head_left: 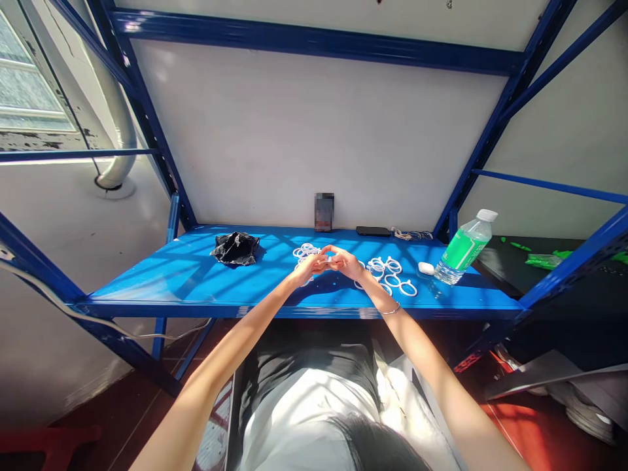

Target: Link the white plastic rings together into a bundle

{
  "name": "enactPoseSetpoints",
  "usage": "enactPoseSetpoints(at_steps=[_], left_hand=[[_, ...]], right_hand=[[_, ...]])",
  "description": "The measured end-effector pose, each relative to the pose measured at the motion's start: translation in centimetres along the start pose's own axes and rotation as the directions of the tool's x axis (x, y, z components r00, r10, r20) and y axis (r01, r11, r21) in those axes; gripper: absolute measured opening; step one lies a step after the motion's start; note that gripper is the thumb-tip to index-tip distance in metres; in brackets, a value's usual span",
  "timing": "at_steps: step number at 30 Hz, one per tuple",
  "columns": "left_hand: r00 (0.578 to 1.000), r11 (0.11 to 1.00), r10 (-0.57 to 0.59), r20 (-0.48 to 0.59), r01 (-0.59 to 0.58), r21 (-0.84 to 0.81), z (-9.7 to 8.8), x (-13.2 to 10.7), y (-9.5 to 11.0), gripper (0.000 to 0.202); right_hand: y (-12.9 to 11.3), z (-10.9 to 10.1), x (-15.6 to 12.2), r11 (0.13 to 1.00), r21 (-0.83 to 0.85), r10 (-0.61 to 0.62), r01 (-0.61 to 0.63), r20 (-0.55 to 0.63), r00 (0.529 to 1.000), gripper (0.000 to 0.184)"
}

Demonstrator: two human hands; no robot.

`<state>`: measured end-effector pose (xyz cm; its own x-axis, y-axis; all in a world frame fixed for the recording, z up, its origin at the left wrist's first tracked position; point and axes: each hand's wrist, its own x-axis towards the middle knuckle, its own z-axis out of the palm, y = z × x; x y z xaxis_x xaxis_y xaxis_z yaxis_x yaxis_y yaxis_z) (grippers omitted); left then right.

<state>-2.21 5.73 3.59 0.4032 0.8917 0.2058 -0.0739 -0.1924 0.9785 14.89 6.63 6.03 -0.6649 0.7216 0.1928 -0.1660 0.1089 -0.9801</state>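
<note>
Above the middle of the blue shelf, my left hand (313,264) and my right hand (345,261) meet fingertip to fingertip. The fingers of both are closed in a pinch; a small whitish bit shows between them, too small to name. Behind my left hand lies a pile of white rings (306,249), partly covered by the hand. More white rings (393,265), several of them loose and overlapping, lie to the right of my right hand and partly behind its wrist. A bracelet (391,309) circles my right wrist.
A crumpled black plastic bag (236,249) sits on the blue shelf (196,275) at left. Against the wall are an upright phone-like object (324,212), a flat black phone (373,231) and a coiled cable (411,234). At right stand a white case (426,268) and a water bottle (464,252).
</note>
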Motion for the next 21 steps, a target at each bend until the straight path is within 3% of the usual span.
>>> enactPoseSetpoints(at_steps=[4, 7, 10, 12, 14, 16, 19, 21], left_hand=[[0.996, 0.995, 0.086, 0.011, -0.085, -0.046, 0.3, -0.3, 0.6, 0.053], [0.996, 0.995, 0.093, -0.016, -0.093, -0.029, 0.4, -0.3, 0.8, 0.050], [0.986, 0.985, 0.152, -0.065, -0.145, 0.094, 0.1, 0.0, 0.7, 0.044], [0.977, 0.970, 0.192, -0.093, -0.175, 0.168, -0.2, 0.1, 0.4, 0.043], [0.964, 0.952, 0.226, -0.142, -0.188, 0.241, -0.5, 0.1, 0.2, 0.041], [0.923, 0.888, 0.305, -0.235, -0.186, 0.421, -0.8, 0.0, -0.1, 0.039], [0.838, 0.655, 0.458, -0.295, -0.094, 0.749, -1.2, -0.2, -0.5, 0.034], [0.832, 0.497, 0.490, -0.260, -0.021, 0.868, -1.4, -0.2, -0.8, 0.031]], right_hand=[[-0.2, 0.0, -0.2, 0.999, 0.009, -0.051, 0.051, 0.010, 0.999, 0.034], [-0.4, 0.2, -0.2, 0.997, -0.026, -0.073, 0.072, -0.036, 0.997, 0.033], [-0.1, 0.0, 0.1, 0.985, -0.135, -0.127, 0.105, -0.161, 0.979, 0.030], [0.2, -0.3, 0.3, 0.943, -0.317, -0.199, 0.100, -0.298, 0.934, 0.028], [0.5, -0.9, 0.3, 0.820, -0.573, -0.290, -0.002, -0.418, 0.861, 0.025], [0.7, -1.4, -0.1, 0.613, -0.767, -0.370, -0.191, -0.492, 0.788, 0.025], [0.7, -2.1, -0.8, 0.341, -0.804, -0.393, -0.488, -0.593, 0.703, 0.028], [0.6, -2.5, -1.3, 0.251, -0.748, -0.376, -0.615, -0.661, 0.650, 0.029]])
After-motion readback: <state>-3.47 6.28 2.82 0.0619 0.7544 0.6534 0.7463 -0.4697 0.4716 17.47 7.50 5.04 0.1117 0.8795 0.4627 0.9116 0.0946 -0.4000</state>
